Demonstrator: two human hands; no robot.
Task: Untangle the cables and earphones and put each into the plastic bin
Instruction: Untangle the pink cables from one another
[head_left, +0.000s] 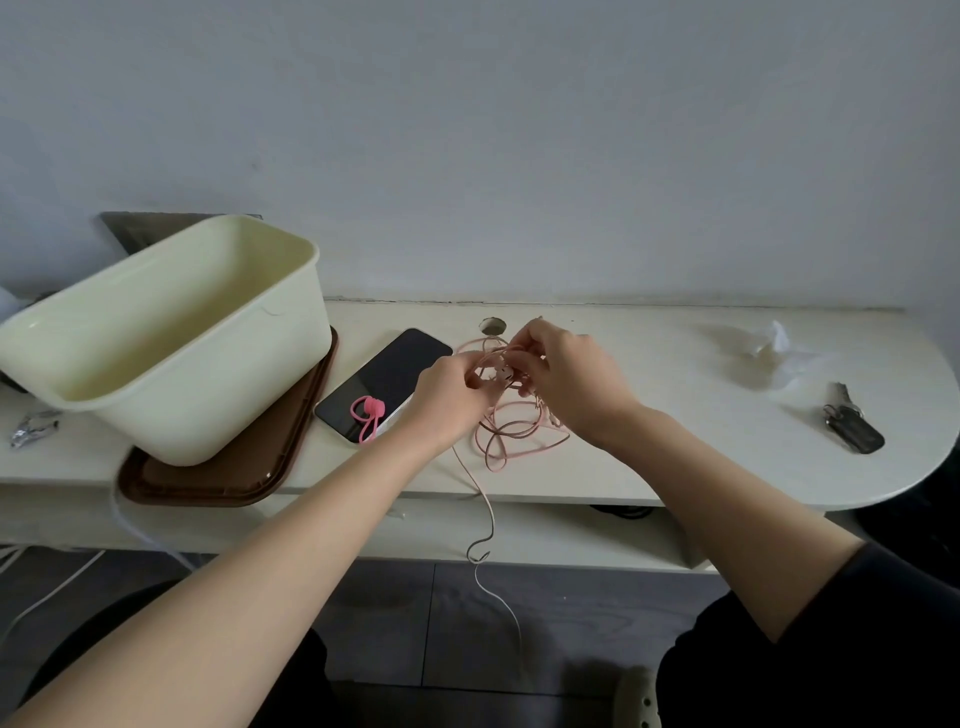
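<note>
Pinching thin pink cable tangle (511, 415): left hand (447, 397), right hand (566, 379).

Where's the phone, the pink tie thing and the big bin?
phone (387, 376): head view, on its dark screen.
pink cable tie (373, 406): head view, on its round head, lying on the phone.
plastic bin (197, 410): head view, on its front outer wall.

The left hand (447, 400) and right hand (571, 379) are bare, and so are both forearms. A dark, loose sleeve (883, 597) covers the right upper arm at the lower right of the frame. Dark trousers (727, 675) show along the bottom edge.
</note>
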